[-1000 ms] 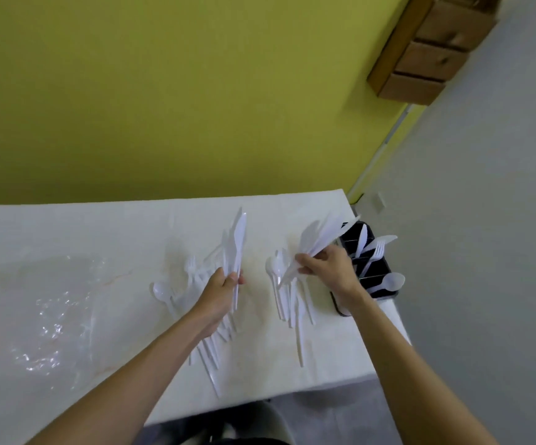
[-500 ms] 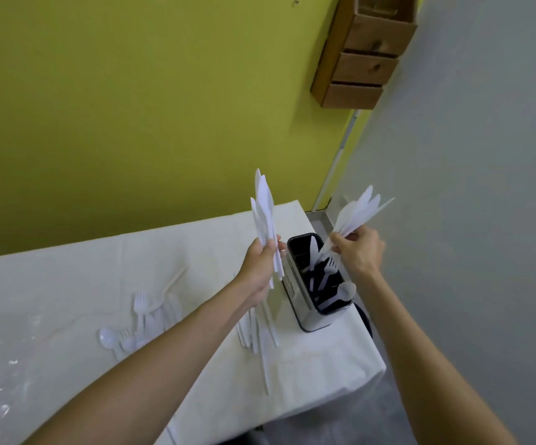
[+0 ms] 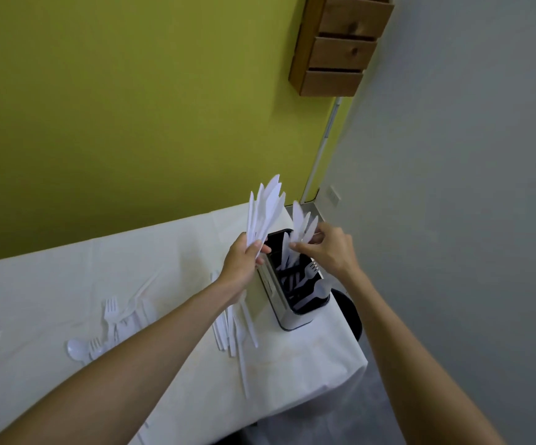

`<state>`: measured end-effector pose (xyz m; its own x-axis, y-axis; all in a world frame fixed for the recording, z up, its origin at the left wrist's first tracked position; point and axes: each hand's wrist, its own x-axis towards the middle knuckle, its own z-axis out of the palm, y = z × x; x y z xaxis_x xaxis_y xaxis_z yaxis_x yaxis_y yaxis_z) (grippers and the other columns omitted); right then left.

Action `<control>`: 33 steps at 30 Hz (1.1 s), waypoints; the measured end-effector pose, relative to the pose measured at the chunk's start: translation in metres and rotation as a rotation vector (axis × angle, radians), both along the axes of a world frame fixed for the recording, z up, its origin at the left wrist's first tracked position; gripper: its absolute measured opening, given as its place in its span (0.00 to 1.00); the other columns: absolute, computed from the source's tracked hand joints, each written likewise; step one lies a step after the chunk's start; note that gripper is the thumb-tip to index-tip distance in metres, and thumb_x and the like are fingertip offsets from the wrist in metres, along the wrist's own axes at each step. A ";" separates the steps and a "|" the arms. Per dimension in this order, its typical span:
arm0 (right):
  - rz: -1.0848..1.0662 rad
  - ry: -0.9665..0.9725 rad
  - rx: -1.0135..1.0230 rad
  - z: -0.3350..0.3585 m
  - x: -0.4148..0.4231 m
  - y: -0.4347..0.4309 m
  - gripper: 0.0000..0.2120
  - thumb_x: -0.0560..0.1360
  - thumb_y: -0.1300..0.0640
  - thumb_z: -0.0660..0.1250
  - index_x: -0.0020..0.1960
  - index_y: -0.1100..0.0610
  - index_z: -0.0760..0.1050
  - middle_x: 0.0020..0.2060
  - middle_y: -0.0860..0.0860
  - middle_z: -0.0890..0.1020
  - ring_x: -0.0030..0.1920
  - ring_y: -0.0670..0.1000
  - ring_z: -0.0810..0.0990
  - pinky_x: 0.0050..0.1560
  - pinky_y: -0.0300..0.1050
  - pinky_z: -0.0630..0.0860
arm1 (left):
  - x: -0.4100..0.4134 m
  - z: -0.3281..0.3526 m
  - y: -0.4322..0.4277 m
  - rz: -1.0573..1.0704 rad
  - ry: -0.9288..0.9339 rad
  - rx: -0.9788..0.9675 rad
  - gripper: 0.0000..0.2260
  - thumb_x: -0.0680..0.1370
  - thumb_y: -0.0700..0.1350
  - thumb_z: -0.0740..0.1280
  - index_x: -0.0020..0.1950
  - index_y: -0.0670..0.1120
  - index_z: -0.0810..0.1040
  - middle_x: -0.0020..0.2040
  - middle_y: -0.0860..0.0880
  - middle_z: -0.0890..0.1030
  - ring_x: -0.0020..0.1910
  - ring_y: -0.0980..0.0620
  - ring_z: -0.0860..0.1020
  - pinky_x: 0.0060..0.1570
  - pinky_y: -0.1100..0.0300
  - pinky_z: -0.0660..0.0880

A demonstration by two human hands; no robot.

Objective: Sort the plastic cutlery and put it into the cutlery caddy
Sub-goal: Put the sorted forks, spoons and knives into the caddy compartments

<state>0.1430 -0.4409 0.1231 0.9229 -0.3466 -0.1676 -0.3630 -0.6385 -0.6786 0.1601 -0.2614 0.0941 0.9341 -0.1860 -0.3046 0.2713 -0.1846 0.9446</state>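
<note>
The cutlery caddy (image 3: 289, 319), metal outside and black inside, stands near the right end of the white-covered table (image 3: 164, 252); forks and a spoon stick out of its near compartments. My left hand (image 3: 244, 261) grips a fan of white plastic knives (image 3: 265, 210), blades up, just left of the caddy. My right hand (image 3: 327, 248) pinches a second bunch of knives (image 3: 303, 223) over the caddy's far compartment, their handles lowered inside it. Loose forks and spoons (image 3: 109, 319) lie on the table to the left.
More white cutlery handles (image 3: 237, 332) lie on the cloth just left of the caddy, under my left forearm. A wooden drawer unit (image 3: 340, 46) hangs on the yellow wall above. The table's right edge drops off just beyond the caddy, next to a grey wall.
Both hands lifted their bunches of knives off the table and carried them right to the caddy. My right hand has lowered its bunch into the far compartment; the view swung right.
</note>
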 end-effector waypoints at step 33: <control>-0.412 -0.263 0.284 0.006 0.018 -0.003 0.09 0.71 0.54 0.75 0.38 0.60 0.81 0.28 0.50 0.81 0.26 0.44 0.81 0.38 0.46 0.82 | 0.011 -0.002 0.013 0.166 0.107 -0.217 0.12 0.84 0.52 0.48 0.54 0.49 0.68 0.32 0.51 0.62 0.27 0.54 0.59 0.31 0.61 0.59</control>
